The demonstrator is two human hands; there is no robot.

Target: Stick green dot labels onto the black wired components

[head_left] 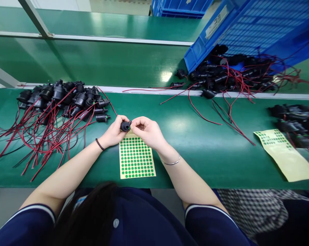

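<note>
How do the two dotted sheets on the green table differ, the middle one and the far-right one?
The middle sheet is mostly covered in green dots; the far-right sheet has them only toward its far end. The middle sheet lies nearly straight; the far-right sheet lies slanted and looks wavy. Both are pale yellow.

Plastic part (124, 126), paper sheet (137, 159), glossy tabletop (195, 147)

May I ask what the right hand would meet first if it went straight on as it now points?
The right hand would probably meet the black part in the left hand first; whether it touches now is unclear.
</note>
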